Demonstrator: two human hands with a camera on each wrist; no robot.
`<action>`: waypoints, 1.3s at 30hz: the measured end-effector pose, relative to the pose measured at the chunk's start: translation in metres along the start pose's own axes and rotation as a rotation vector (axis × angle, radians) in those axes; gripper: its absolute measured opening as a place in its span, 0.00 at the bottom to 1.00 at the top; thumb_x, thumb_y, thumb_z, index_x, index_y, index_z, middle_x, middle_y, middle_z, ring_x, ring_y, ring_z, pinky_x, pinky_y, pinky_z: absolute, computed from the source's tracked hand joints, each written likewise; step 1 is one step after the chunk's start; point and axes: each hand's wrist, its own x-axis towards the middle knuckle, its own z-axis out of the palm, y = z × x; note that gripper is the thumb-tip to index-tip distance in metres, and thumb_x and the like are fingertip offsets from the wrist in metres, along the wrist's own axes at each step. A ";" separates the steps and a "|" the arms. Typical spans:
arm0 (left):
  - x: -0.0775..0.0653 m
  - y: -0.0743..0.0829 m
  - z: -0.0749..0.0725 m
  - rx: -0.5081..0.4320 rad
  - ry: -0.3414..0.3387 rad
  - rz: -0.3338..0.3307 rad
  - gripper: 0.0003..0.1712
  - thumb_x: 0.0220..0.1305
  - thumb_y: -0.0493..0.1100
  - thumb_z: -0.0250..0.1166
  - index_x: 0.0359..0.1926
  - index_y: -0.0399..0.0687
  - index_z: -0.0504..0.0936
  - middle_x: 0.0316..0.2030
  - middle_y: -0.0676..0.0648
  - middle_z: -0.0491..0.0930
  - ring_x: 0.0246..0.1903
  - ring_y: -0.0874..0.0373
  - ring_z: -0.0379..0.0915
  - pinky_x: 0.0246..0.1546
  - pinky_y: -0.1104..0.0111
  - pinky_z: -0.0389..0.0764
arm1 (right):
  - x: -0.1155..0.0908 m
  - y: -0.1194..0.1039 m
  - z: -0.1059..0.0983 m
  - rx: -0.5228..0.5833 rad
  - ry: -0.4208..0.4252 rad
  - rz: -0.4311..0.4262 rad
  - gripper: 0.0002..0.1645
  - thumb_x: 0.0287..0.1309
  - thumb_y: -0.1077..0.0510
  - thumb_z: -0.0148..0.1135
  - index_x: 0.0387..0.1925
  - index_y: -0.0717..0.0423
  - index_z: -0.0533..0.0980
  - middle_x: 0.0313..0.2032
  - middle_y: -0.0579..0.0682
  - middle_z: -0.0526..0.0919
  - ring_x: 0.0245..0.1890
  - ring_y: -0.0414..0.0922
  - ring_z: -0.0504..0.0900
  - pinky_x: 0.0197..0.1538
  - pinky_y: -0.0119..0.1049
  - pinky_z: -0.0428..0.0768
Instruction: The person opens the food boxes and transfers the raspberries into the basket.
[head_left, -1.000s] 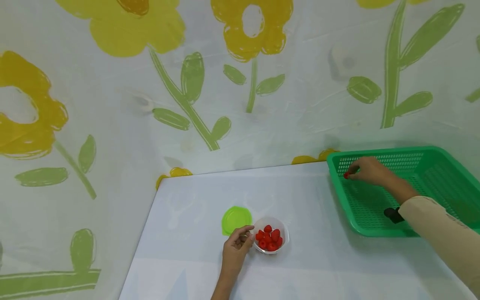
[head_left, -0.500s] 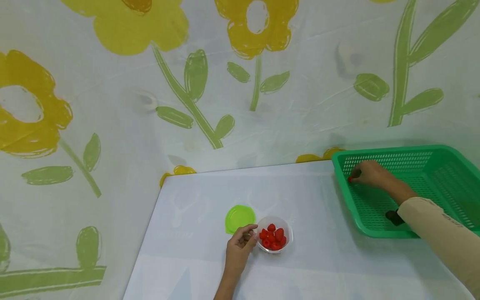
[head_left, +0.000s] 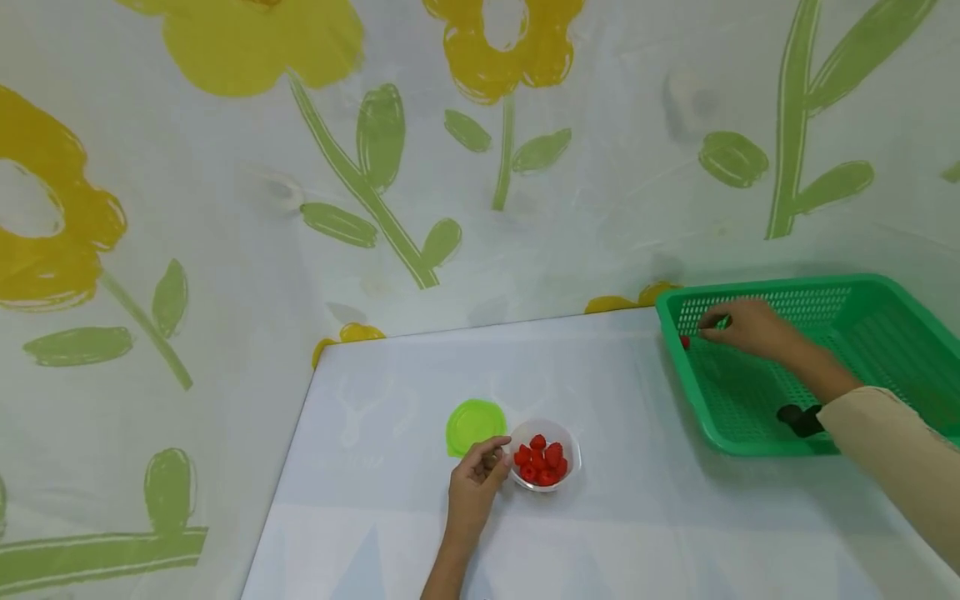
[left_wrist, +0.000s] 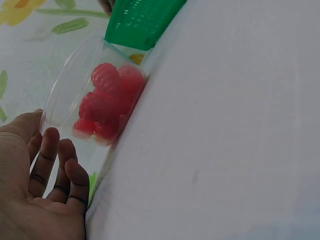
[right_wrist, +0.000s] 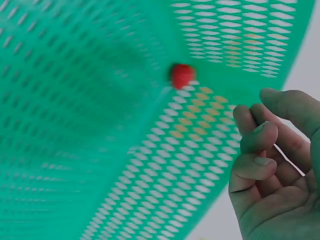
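Note:
On the white table, a clear plastic container [head_left: 576, 467] holds several red raspberries [left_wrist: 102, 107]. My left hand [head_left: 474, 492] is beside it, with thumb and index fingertips right at the rim and the other fingers loosely bent. Over the left part of the green basket [head_left: 686, 392], my right hand [head_left: 750, 329] hovers with nothing in its loosely bent fingers. A single raspberry [right_wrist: 181, 76] lies in the basket's corner, a short way from those fingertips. Behind the left hand, a bright green lid [head_left: 474, 423] lies flat on the table.
A black object [head_left: 801, 419], the wrist gear by the right sleeve [head_left: 885, 442], shows over the basket floor. Flower-printed sheeting [head_left: 525, 242] rises behind the table's back edge.
The right hand lowered a raspberry into the basket's corner and let it go, then drew back a little up and right. The left hand stays by the container.

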 end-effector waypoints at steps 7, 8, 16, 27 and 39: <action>0.001 -0.001 0.000 -0.005 0.003 0.011 0.15 0.66 0.38 0.69 0.53 0.47 0.84 0.40 0.44 0.76 0.35 0.57 0.75 0.33 0.76 0.79 | -0.015 -0.043 -0.013 0.060 0.067 0.019 0.13 0.65 0.55 0.66 0.47 0.57 0.84 0.38 0.53 0.86 0.31 0.45 0.79 0.30 0.40 0.76; 0.001 -0.001 0.000 -0.008 0.005 0.011 0.15 0.66 0.38 0.68 0.53 0.46 0.84 0.40 0.44 0.76 0.35 0.57 0.75 0.33 0.76 0.79 | -0.017 -0.050 -0.014 0.062 0.072 0.012 0.13 0.65 0.55 0.67 0.47 0.57 0.84 0.38 0.52 0.86 0.32 0.45 0.80 0.30 0.40 0.76; 0.000 0.001 -0.002 -0.030 -0.001 -0.013 0.14 0.65 0.41 0.70 0.52 0.49 0.84 0.40 0.45 0.76 0.36 0.56 0.75 0.34 0.75 0.79 | -0.028 -0.098 0.001 0.094 0.176 -0.162 0.08 0.59 0.60 0.71 0.41 0.50 0.85 0.28 0.39 0.81 0.25 0.36 0.74 0.28 0.33 0.75; -0.002 0.033 0.001 -0.036 -0.011 -0.034 0.15 0.66 0.35 0.68 0.53 0.39 0.83 0.39 0.45 0.77 0.34 0.59 0.74 0.33 0.77 0.77 | -0.028 -0.155 0.055 0.227 0.095 -0.384 0.12 0.56 0.64 0.72 0.42 0.49 0.84 0.33 0.34 0.81 0.26 0.33 0.72 0.27 0.29 0.75; 0.000 0.014 0.001 0.007 0.014 -0.049 0.14 0.65 0.36 0.68 0.52 0.46 0.84 0.40 0.45 0.76 0.35 0.58 0.74 0.33 0.77 0.76 | -0.026 -0.181 0.115 0.242 -0.078 -0.410 0.12 0.57 0.64 0.72 0.44 0.54 0.86 0.43 0.47 0.86 0.28 0.34 0.75 0.30 0.28 0.79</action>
